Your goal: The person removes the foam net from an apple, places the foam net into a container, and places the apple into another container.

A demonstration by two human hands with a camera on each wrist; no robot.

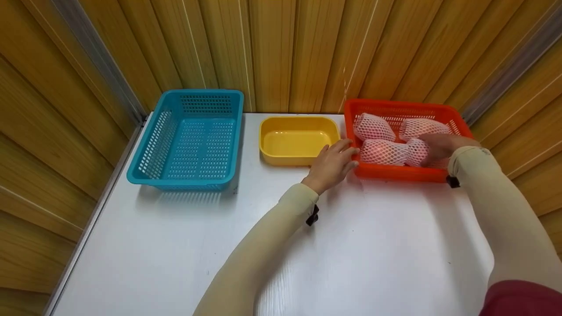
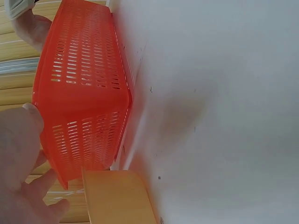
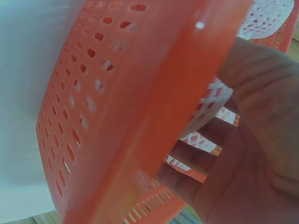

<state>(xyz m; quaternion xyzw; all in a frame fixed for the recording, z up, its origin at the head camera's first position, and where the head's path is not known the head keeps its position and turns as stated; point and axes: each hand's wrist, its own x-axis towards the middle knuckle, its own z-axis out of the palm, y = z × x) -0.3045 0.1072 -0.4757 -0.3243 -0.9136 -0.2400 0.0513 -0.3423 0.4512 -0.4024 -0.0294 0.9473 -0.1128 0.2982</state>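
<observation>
An orange-red plastic basket (image 1: 399, 173) holds several pinkish round fruits in white foam nets, one netted fruit (image 1: 376, 127) lying at its back left. My right hand (image 1: 443, 145) reaches over the basket's right front and grips a net-wrapped fruit (image 3: 212, 105), thumb on one side and fingers curled on the other. The front rim hides part of that fruit in the right wrist view. At the basket's left end, my left hand (image 1: 330, 166) has its fingers spread, with fingertips right at the rim. Its thumb (image 2: 35, 116) lies against the rim in the left wrist view.
A yellow tub (image 1: 300, 161) stands close to the left of the orange-red basket, partly behind my left hand. Farther left is a blue perforated basket (image 1: 186, 181) with nothing in it. Wood-look panels (image 1: 290, 52) wall the white table (image 1: 351, 254) at the back and sides.
</observation>
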